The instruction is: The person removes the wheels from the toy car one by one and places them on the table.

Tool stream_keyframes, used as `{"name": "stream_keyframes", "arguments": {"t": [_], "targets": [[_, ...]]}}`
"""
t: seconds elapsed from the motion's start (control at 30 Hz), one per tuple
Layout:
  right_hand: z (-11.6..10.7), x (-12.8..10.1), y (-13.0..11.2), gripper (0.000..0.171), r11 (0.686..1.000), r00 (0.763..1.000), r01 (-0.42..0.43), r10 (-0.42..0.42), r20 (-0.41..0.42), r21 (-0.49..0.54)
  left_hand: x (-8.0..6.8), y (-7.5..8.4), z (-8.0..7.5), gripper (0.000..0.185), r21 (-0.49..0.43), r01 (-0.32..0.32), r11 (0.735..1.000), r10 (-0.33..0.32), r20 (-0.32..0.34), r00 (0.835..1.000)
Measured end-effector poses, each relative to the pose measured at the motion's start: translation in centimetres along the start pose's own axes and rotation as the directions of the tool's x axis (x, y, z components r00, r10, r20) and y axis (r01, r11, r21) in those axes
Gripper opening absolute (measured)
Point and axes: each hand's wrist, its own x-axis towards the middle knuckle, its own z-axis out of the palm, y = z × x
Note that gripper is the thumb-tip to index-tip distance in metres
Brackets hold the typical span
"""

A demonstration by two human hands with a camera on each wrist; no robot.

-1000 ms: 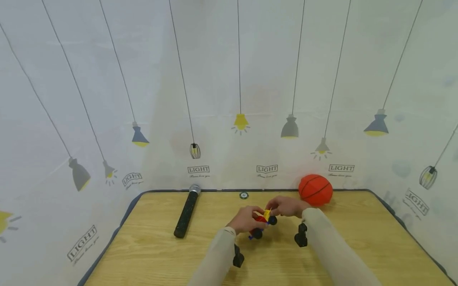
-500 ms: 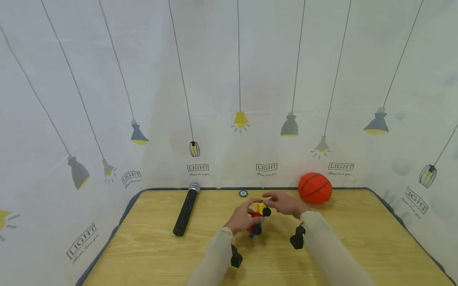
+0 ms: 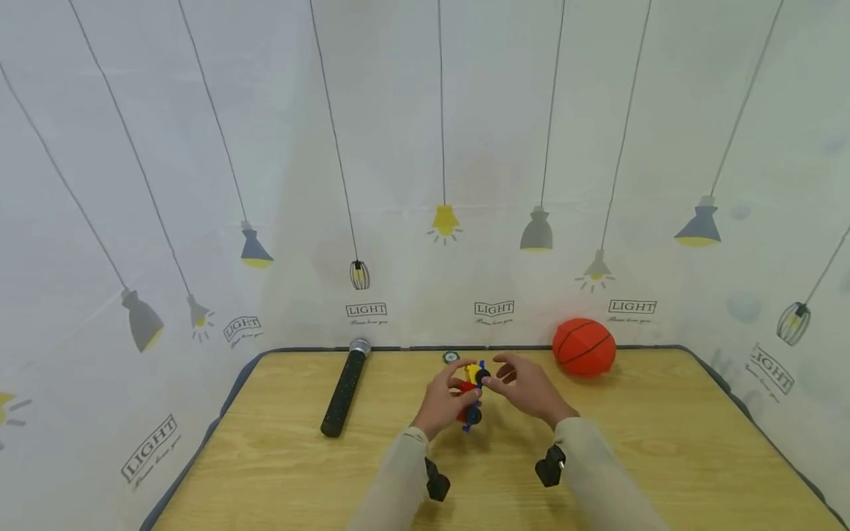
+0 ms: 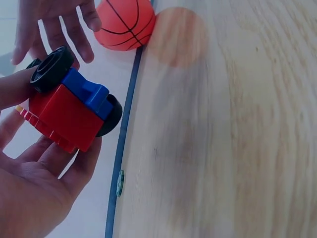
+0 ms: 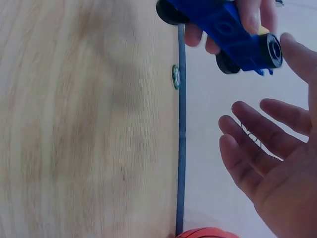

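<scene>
My left hand [image 3: 437, 402] grips a small toy truck [image 4: 69, 119] by its sides, thumb against one side and fingers against the other. The truck has a red body, a yellow part at one end, a blue chassis and black wheels. It is raised above the table and tilted, its blue underside [image 5: 225, 29] facing the right wrist camera. Beside the yellow end is my right hand [image 3: 530, 387], fingers spread and loosely bent. Its thumb lies close to a wheel [image 5: 271, 50], with a small gap in the right wrist view. My left fingers hide part of the body.
A black microphone [image 3: 345, 391] with a silver head lies on the left of the wooden table [image 3: 279, 457]. At the back right sits a red basketball [image 3: 584, 346]. A small round disc [image 3: 451, 357] lies by the back edge, before a lamp-printed wall sheet [image 3: 398, 147].
The truck has turned steeper, its yellow end rising and its blue chassis swinging toward the right hand. My right hand has gone from touching the yellow end to standing beside it with spread fingers.
</scene>
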Motion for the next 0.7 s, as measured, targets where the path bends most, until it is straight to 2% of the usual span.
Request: {"name": "stream_keyframes", "arguments": {"t": [0.13,0.27,0.37,0.53,0.7], "targets": [[0.5,-0.2,-0.5,0.045,0.996,0.997,0.065,-0.068,-0.034,-0.065,-0.1,0.0,0.2,0.05,-0.034,-0.056,0.998,0.056,-0.008,0.998],[0.7,-0.2,-1.0,0.028,0.987,0.995,0.097,-0.1,-0.013,-0.131,-0.3,-0.1,0.6,0.051,-0.069,-0.087,0.994,0.087,-0.008,0.996],[0.6,-0.3,-1.3,0.021,0.978,0.993,0.114,-0.115,0.004,-0.173,-0.4,-0.2,0.8,0.052,-0.092,-0.09,0.992,0.09,0.0,0.996],[0.4,-0.4,-1.6,0.023,0.964,0.987,0.163,-0.16,0.032,-0.212,-0.5,-0.4,0.9,0.053,-0.108,-0.095,0.99,0.097,0.013,0.995],[0.2,-0.1,-1.2,0.025,0.968,0.982,0.184,-0.173,0.076,-0.17,-0.6,-0.6,0.7,0.052,-0.089,-0.101,0.991,0.104,0.021,0.994]]}}
